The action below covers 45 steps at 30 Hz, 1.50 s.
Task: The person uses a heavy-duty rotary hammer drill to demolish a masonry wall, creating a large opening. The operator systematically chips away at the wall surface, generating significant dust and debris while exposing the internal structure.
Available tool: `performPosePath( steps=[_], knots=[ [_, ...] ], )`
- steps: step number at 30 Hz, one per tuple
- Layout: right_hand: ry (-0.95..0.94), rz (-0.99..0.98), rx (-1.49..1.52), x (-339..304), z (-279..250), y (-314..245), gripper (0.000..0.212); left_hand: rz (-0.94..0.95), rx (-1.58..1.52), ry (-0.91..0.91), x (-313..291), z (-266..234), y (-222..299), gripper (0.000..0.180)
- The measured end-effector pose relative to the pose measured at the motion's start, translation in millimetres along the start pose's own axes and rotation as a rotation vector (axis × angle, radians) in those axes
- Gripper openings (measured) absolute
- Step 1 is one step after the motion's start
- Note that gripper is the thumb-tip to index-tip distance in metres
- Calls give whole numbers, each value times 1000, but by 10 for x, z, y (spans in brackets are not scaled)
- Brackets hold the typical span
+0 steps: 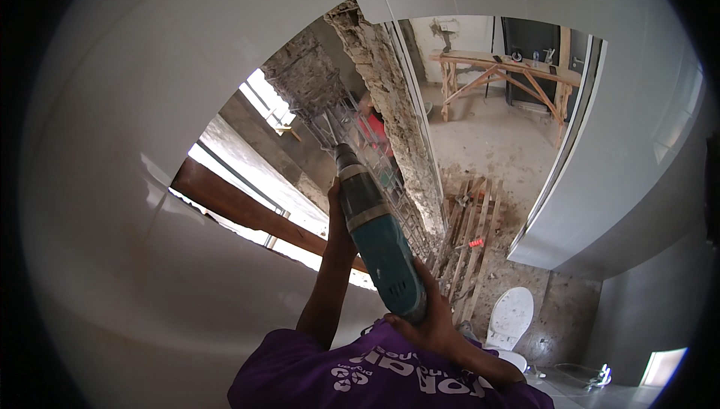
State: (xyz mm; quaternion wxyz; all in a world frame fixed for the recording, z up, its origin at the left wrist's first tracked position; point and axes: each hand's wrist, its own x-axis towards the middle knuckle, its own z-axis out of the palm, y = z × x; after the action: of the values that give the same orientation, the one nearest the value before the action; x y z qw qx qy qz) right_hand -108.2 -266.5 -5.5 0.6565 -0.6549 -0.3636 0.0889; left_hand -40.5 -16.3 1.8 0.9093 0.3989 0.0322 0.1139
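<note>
A teal and black rotary hammer (379, 248) slants up and away from me, its chuck end farthest. My left hand (335, 203) is closed around the dark front section, with most of its fingers hidden behind the tool. At the rear end my right hand (431, 308) grips the housing, thumb across its underside. A thin metal bit (331, 128) sticks out of the chuck toward rough broken masonry (304, 75). Whether the bit touches the masonry I cannot tell.
Metal mesh (409, 218) and a person in red (375, 130) are beyond the ragged wall edge (386, 71). A reddish wooden beam (240, 206) crosses at left. Wooden planks (472, 236) and a white toilet (511, 315) are at right; a wooden trestle (502, 68) stands through the doorway.
</note>
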Motion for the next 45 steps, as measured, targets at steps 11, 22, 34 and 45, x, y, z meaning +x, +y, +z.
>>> performPosePath(
  steps=[11,22,34,45],
  knots=[
    [-64,52,42,354,138,40,103,-84,-78,83,304,-194,260,67],
    [-84,-69,-186,371,235,87,99,-231,-247,-241,393,-328,208,60],
    [-200,-149,-473,522,420,-158,90,-442,-936,-555,471,-807,27,76],
    [28,33,-7,-96,-23,311,92,-118,-139,79,93,16,-252,60]
  ],
)
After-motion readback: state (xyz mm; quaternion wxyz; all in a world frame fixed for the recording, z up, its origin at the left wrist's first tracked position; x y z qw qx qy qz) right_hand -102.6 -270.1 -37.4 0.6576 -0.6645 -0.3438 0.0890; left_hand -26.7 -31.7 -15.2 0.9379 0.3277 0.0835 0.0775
